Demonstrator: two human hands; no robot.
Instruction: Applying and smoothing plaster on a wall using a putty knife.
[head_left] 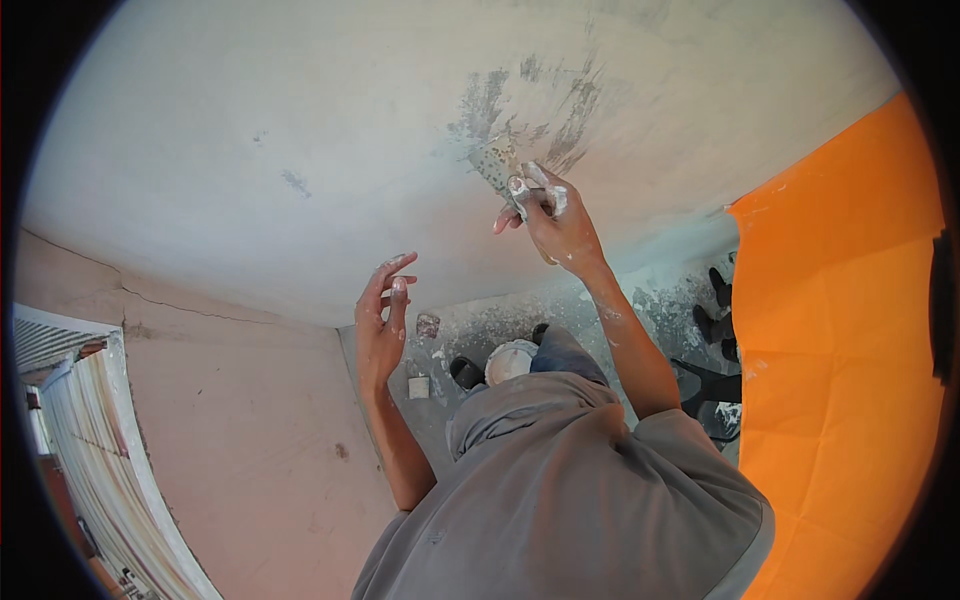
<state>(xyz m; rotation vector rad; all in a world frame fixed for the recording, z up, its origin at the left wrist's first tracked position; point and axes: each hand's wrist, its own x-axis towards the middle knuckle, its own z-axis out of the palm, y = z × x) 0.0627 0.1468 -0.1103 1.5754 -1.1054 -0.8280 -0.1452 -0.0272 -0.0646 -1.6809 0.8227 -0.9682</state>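
Your grey shirt (570, 490) nearest, low centre. Your right hand (560, 225) clamps one putty knife (505, 170), blade pressed on white wall (250, 130) at grey scraped patch (530, 105). Your left hand (383, 320) empty, fingers spread, well apart, lower left of knife. One orange sheet (850, 340) right. One small white cup (418, 387) on far floor.

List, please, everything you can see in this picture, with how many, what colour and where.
Wall: one, off-white plaster with grey scraped patches, upper picture.
Putty knife: one, plaster-caked blade, against the grey patch.
Side wall: one, pinkish, cracked, lower left.
Orange sheet: one, right side.
Bucket: one, whitish, on the floor below.
Small cup: one, white, on the floor.
Shirt: one, grey, lower centre.
Left hand: open, empty, raised.
Right hand: gripping the putty knife.
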